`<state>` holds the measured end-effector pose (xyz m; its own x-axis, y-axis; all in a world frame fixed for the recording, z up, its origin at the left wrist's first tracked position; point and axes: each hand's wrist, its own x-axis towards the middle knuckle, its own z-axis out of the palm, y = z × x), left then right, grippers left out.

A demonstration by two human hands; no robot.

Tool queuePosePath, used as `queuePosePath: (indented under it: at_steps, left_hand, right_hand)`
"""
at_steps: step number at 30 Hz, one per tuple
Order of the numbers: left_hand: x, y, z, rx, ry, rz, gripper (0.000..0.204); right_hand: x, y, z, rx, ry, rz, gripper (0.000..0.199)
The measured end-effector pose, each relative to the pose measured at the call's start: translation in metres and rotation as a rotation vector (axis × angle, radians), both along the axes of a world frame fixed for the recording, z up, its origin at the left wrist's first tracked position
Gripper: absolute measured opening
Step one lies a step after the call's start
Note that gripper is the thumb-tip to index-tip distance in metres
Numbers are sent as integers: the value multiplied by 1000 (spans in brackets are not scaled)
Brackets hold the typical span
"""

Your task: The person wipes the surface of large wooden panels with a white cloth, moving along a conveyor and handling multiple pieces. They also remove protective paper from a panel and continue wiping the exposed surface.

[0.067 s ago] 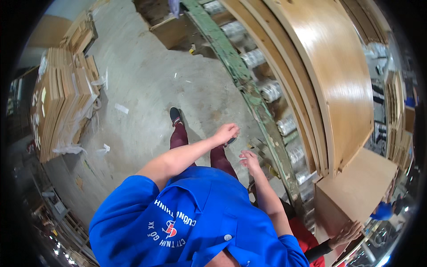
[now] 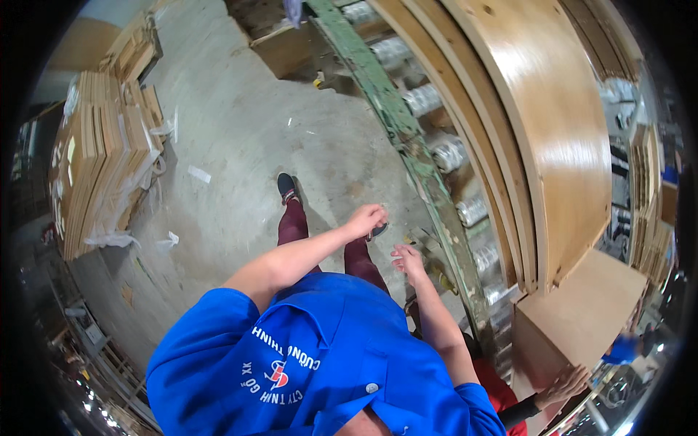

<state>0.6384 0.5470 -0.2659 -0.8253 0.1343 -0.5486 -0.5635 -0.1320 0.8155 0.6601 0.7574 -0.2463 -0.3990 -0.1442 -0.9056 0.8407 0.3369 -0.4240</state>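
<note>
Both hands empty beside the green conveyor frame (image 2: 429, 189): right hand (image 2: 408, 261) spread open just short of it, left hand (image 2: 366, 219) loosely curled, grip on nothing. Curved plywood sheet (image 2: 552, 123) lies beyond the frame, untouched; another person's hand (image 2: 563, 385) holds a board (image 2: 582, 309) beside it

Concrete floor (image 2: 240, 123) here, scuffed and pale, with white scraps (image 2: 198, 174) lying loose on it. Off to the left, a tall stack of boards (image 2: 98, 160), plastic wrap trailing at its foot. Along the right, big curved-looking plywood sheets (image 2: 552, 131) stand on edge. Far right, more stacked panels (image 2: 647, 211). Up top, a wooden box (image 2: 283, 47) sits on the floor.
</note>
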Motion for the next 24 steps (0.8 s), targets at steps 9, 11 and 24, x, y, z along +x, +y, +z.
queuePosePath:
  at_steps: [9, 11, 24]
  left_hand:
    - [58, -175, -48, -238, -222, 122, 35]
    - [60, -211, -59, -256, -234, 187, 30]
    - [71, -267, -163, 173, -503, 618, 9]
  right_hand:
    - [-46, -126, -52, 166, 191, 335, 28]
    - [-58, -155, -69, 194, 161, 353, 28]
    - [-238, -322, -258, 358, 681, 945, 30]
